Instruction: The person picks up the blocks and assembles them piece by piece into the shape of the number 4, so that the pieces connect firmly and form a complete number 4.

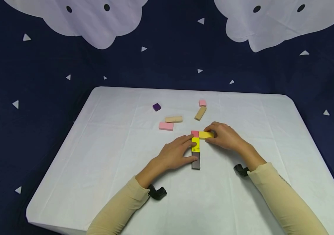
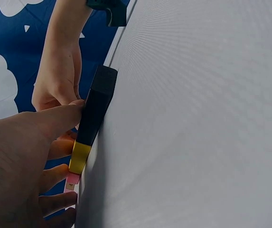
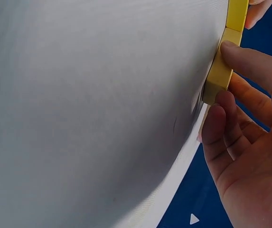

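Note:
A dark grey block [image 1: 195, 161], a bright yellow block [image 1: 195, 144] and a small pink-red block [image 1: 194, 133] lie end to end in a line on the table. My left hand [image 1: 177, 152] rests on this line with fairly straight fingers, the thumb on the dark block [image 2: 97, 102] and fingertips at the yellow and pink-red ones. To the right, my right hand [image 1: 225, 135] pinches another yellow block [image 1: 206, 135] between thumb and fingers. That block lies flat, crosswise to the line, its left end against the pink-red block. In the right wrist view the thumb presses the yellow block's [image 3: 218, 78] face.
Behind the hands lie a pink block [image 1: 166, 126], a plain wooden block [image 1: 173, 119], a dark purple block [image 1: 156, 107], another wooden block [image 1: 200, 113] and a small pink block [image 1: 202, 103]. A white cloth covers the table [image 1: 96, 156]; a dark blue curtain [image 1: 170, 65] hangs behind.

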A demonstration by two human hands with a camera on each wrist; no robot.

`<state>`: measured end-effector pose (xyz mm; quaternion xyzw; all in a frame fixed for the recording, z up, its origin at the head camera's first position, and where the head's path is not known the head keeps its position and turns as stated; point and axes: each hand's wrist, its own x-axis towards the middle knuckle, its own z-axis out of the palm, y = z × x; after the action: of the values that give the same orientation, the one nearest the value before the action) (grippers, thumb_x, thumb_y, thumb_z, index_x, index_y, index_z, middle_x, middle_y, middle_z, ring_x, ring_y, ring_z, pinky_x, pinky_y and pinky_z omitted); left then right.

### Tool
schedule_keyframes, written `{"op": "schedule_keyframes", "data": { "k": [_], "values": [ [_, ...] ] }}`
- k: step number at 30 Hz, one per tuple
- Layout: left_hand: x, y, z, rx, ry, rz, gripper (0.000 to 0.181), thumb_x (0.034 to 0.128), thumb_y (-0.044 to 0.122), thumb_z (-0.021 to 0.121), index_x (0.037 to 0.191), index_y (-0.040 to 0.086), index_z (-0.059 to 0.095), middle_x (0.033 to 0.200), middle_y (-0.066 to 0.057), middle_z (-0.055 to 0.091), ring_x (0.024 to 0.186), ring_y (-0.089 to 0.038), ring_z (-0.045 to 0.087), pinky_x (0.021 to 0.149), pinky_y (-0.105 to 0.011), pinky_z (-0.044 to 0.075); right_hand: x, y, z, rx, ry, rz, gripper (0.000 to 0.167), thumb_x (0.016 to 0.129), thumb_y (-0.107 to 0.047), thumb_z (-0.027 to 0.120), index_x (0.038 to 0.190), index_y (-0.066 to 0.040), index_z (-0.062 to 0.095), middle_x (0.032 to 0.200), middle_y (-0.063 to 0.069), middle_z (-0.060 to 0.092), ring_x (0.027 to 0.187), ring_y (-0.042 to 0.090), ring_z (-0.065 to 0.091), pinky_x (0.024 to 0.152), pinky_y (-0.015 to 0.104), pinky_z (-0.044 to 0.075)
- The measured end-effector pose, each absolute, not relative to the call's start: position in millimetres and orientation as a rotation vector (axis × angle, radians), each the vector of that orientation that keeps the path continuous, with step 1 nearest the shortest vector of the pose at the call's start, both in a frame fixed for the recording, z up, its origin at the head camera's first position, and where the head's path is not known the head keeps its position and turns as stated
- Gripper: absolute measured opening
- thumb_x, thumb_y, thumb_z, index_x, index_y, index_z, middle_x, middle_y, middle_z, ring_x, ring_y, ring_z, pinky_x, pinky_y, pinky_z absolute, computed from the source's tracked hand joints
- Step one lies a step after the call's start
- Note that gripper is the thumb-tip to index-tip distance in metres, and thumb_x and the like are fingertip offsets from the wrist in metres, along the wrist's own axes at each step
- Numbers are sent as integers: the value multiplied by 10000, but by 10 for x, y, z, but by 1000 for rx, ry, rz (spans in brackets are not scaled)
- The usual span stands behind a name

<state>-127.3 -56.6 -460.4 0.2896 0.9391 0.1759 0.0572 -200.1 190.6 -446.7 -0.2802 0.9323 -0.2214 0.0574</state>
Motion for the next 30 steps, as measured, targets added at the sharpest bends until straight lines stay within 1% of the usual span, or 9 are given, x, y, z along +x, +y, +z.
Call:
{"op": "schedule_keyframes", "data": {
  "k": [3, 8, 16, 21, 30],
  "values": [
    [-1277, -565, -4603, 882, 2848, 531, 598, 887, 641, 515, 1353, 267, 541, 1550, 79, 265, 1389, -144, 272, 897, -489, 468, -2003, 1909, -4469, -854, 2832, -665, 350, 796, -252, 798, 1091, -91, 698, 963, 10, 627, 756, 175, 511, 709, 348, 419],
    [-1282, -564, -4606, 879, 2846, 525, 606, 886, 650, 506, 1356, 269, 540, 1549, 81, 266, 1393, -145, 266, 909, -481, 464, -2007, 1910, -4470, -857, 2828, -661, 351, 801, -257, 793, 1095, -91, 697, 975, 12, 628, 770, 174, 519, 724, 351, 429],
    [-1277, -565, -4619, 853, 2832, 517, 609, 886, 664, 488, 1363, 288, 528, 1558, 101, 242, 1402, -152, 251, 886, -525, 461, -1996, 1900, -4474, -846, 2828, -672, 354, 803, -257, 792, 1100, -91, 696, 993, 16, 633, 787, 176, 530, 747, 363, 440],
    [-1280, -565, -4612, 847, 2821, 509, 619, 886, 672, 476, 1375, 295, 520, 1564, 114, 221, 1406, -144, 240, 882, -530, 462, -1992, 1898, -4464, -830, 2825, -659, 353, 807, -256, 789, 1105, -93, 694, 1005, 17, 633, 822, 179, 539, 775, 377, 449],
    [-1277, -560, -4600, 836, 2818, 516, 612, 886, 663, 490, 1369, 289, 529, 1561, 110, 231, 1404, -147, 246, 892, -531, 456, -1994, 1896, -4467, -826, 2824, -667, 362, 803, -268, 794, 1106, -99, 694, 989, 7, 627, 782, 176, 521, 735, 357, 433]
  ]
}}
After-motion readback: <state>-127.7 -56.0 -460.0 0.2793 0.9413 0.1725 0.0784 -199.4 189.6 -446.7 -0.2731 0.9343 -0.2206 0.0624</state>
